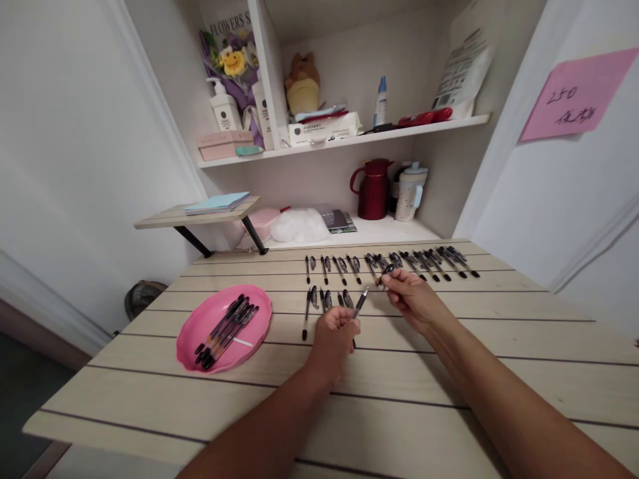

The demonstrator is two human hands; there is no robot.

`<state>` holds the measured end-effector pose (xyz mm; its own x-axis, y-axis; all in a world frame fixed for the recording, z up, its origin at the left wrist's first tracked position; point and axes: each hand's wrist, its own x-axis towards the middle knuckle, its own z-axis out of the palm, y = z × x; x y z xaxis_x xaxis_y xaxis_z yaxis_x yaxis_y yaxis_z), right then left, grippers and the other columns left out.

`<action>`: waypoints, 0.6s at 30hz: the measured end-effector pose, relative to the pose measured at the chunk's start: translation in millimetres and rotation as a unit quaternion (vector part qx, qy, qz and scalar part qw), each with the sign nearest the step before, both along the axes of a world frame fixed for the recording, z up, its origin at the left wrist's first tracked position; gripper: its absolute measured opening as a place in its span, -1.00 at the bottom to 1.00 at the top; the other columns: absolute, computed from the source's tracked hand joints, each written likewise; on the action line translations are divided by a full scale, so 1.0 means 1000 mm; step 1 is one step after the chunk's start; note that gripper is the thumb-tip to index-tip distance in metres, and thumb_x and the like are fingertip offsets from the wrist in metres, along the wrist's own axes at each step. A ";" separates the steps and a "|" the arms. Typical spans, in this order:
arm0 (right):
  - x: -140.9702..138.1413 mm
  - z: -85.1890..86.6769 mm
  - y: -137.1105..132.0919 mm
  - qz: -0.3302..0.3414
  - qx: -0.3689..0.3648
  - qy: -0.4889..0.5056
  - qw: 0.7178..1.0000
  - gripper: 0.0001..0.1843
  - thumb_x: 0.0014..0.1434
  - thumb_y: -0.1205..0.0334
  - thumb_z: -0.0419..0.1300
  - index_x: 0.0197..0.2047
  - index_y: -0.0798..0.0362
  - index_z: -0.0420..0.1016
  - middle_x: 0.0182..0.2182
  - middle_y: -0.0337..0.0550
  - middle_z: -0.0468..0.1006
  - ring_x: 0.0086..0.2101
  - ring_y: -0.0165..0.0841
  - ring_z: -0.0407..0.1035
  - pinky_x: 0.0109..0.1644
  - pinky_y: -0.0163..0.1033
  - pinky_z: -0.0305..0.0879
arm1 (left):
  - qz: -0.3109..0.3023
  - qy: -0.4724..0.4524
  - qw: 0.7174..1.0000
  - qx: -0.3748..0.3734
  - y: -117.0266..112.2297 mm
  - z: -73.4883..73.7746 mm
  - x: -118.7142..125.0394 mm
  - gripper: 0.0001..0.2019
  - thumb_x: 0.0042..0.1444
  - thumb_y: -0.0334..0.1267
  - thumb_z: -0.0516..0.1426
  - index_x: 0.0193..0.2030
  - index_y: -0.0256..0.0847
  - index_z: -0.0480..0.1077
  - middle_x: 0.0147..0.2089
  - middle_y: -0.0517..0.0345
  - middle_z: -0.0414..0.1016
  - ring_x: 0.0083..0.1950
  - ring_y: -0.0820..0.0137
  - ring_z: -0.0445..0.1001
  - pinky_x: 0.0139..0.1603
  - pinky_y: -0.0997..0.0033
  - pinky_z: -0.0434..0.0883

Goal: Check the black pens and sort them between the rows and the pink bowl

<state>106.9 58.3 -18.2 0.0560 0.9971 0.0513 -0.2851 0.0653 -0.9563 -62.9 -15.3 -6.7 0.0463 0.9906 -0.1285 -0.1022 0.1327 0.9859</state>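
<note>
My left hand [335, 332] is closed around an uncapped pen [360, 301], its tip pointing up and to the right. Just right of the tip, my right hand [412, 296] pinches a black pen cap [387, 270], apart from the pen. Behind the hands, uncapped pens with caps beside them, such as this pen [307, 269], lie in a row across the table. A shorter second row starts with another pen [306, 315], and my left hand partly hides it. At the left, a pink dish [264, 313] holds several capped pens [232, 329].
The slatted wooden table [150, 406] meets a white shelf unit [344, 143]. A small raised stand [167, 221] bears blue paper [217, 202] at the back left. A red jug [373, 189] and a pale tumbler [411, 193] stand at the back.
</note>
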 end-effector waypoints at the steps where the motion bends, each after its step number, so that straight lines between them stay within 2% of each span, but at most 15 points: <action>1: -0.001 0.003 -0.002 0.009 0.004 0.038 0.999 -0.67 -0.21 0.12 0.35 -0.49 0.02 0.26 -0.51 -0.27 0.44 -0.67 -0.57 0.09 -0.67 -0.39 -0.11 | 0.002 0.001 1.000 0.001 0.000 -0.001 0.000 -0.84 -0.15 -0.28 0.13 -0.38 -0.26 0.31 -0.56 0.31 0.29 -0.69 0.66 0.09 -0.68 0.61 -0.01; 4: -0.005 0.012 -0.006 0.015 0.017 0.088 0.996 -0.63 -0.26 0.17 0.39 -0.41 0.01 0.31 -0.45 -0.23 0.48 -0.60 -0.52 0.24 -0.65 -0.41 0.01 | 0.003 0.000 1.000 0.005 0.002 -0.002 -0.001 -0.83 -0.15 -0.27 0.15 -0.38 -0.27 0.32 -0.56 0.29 0.30 -0.69 0.67 0.08 -0.68 0.61 -0.01; 7: -0.011 0.017 -0.006 0.011 0.027 0.086 0.996 -0.55 -0.27 0.17 0.39 -0.28 -0.02 0.33 -0.43 -0.24 0.50 -0.58 -0.51 0.28 -0.64 -0.41 0.05 | -0.001 -0.008 1.000 0.007 0.003 -0.002 -0.001 -0.83 -0.15 -0.27 0.15 -0.38 -0.27 0.32 -0.57 0.30 0.29 -0.69 0.67 0.07 -0.68 0.61 -0.01; 12: -0.018 0.024 0.000 0.053 0.019 0.052 0.997 -0.57 -0.28 0.17 0.39 -0.32 0.02 0.33 -0.43 -0.17 0.52 -0.58 -0.49 0.28 -0.64 -0.40 0.02 | -0.001 -0.022 1.000 0.012 0.012 -0.001 -0.002 -0.83 -0.16 -0.27 0.15 -0.38 -0.27 0.32 -0.57 0.30 0.30 -0.70 0.67 0.06 -0.69 0.61 -0.02; 18: -0.032 0.045 0.008 0.100 0.038 0.037 0.994 -0.59 -0.30 0.23 0.41 -0.36 0.05 0.34 -0.64 -0.33 0.38 -0.63 -0.52 0.23 -0.64 -0.41 -0.04 | 0.017 -0.019 0.998 0.055 0.036 0.017 0.000 -0.88 -0.16 -0.33 0.13 -0.40 -0.26 0.31 -0.60 0.31 0.29 -0.72 0.68 0.05 -0.70 0.61 -0.02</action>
